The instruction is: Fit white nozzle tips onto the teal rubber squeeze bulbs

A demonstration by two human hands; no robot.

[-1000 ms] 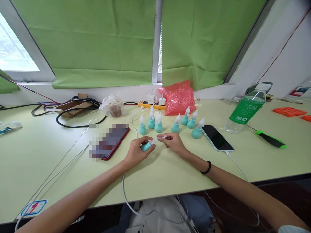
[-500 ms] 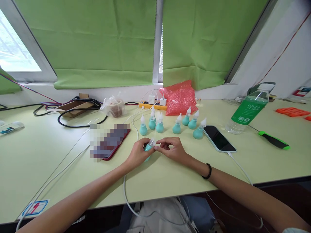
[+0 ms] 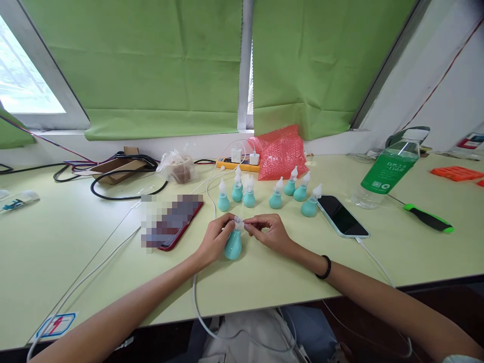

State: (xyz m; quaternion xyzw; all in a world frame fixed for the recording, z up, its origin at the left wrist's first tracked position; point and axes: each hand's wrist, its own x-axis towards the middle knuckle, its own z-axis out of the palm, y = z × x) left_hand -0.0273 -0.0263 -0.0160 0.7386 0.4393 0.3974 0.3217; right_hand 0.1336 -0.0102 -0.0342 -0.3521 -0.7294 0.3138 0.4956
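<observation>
Your left hand (image 3: 216, 240) has thumb and forefinger closed around the neck area of the teal bulb (image 3: 233, 246), just under its clear top (image 3: 239, 222). A second ago that bulb lay slanted and mostly covered in your left fingers; now it stands nearly upright, its round body showing in full below your grip, and its base appears to rest on the table (image 3: 280, 282) in front of you. Your right hand (image 3: 270, 233) was holding a pale tip out to the side then; now its thumb and forefinger are drawn almost together against the right side of the clear top, with the other fingers curled in. You can't tell from here whether those fingertips pinch the top or only touch it, and the pale tip can't be made out separately. Beyond your hands, the other teal bulbs (image 3: 276, 200) with white tips stand in the same two loose groups as before. The dark phone (image 3: 342, 216) to the right and the red-edged phone (image 3: 185, 222) to the left lie where they lay, as does the screwdriver (image 3: 427, 218) beside the green-labelled bottle (image 3: 388, 170)
</observation>
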